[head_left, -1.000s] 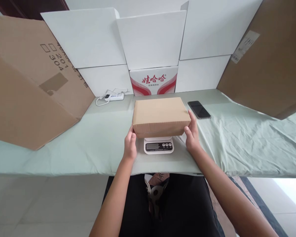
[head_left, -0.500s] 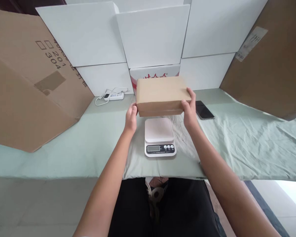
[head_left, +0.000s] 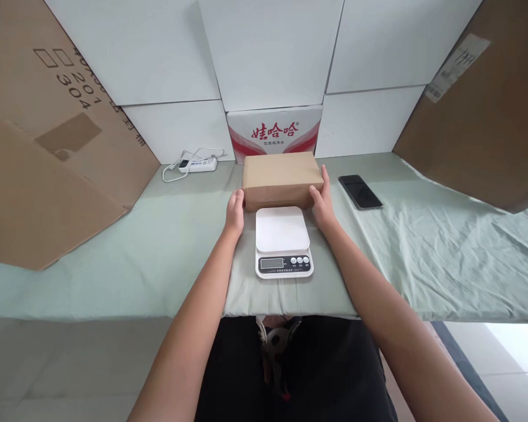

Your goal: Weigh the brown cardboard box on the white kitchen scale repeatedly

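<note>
Box point(head_left: 281, 176) now off scale point(head_left: 283, 240), down on counter point(head_left: 158, 258) behind it; left hand point(head_left: 235, 212) and right hand point(head_left: 322, 202) grip its ends.

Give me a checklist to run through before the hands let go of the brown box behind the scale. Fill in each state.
1. Left hand on the box's left end: ok.
2. Right hand on its right end: ok.
3. Brown box clear of the scale platform: ok, it sits behind it.
4. Box fully resting on the green cloth: cannot tell, its underside is hidden.
5. Phone clear of the box: ok, apart to the right.
6. Scale display reading: cannot tell, too small.
</note>
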{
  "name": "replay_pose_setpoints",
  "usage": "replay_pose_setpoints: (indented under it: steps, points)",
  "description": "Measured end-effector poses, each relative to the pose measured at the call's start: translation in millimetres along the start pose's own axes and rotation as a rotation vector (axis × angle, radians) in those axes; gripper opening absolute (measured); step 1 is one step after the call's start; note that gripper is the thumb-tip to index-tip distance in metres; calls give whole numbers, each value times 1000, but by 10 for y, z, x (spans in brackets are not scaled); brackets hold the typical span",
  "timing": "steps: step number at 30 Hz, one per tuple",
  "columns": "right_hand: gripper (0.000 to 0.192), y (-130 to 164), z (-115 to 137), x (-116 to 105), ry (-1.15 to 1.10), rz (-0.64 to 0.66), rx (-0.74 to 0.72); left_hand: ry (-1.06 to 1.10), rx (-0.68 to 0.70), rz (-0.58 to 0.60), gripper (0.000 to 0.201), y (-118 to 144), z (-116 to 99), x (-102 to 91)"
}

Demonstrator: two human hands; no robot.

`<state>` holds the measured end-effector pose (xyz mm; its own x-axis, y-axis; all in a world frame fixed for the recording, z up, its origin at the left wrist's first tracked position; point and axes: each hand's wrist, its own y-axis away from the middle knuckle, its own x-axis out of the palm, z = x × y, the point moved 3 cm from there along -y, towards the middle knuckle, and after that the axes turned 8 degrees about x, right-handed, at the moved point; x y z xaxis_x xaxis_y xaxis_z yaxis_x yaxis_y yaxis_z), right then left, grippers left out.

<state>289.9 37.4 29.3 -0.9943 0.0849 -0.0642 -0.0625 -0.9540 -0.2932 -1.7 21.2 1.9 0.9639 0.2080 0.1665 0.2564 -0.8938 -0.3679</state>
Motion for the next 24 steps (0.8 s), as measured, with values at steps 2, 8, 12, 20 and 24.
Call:
replay_pose_setpoints:
  steps: [2,8,12,20,24]
  points:
    - [126,-3,-5,4,12,-1,1,-2,-3,4,75,4,6,2]
    - [126,-21,-6,32,-24,-6,13,-16,-7,-7,70,-9,23,7]
    - [127,-38,22,28,-10,9,16,16,-17,-11,69,-26,-1,37]
    - [117,-68,1,-12,62,18,10,-21,-37,19,68,-41,-12,70]
    - [110,-81,-21,-14,73,17,14,-77,-37,12,70,-46,-4,53]
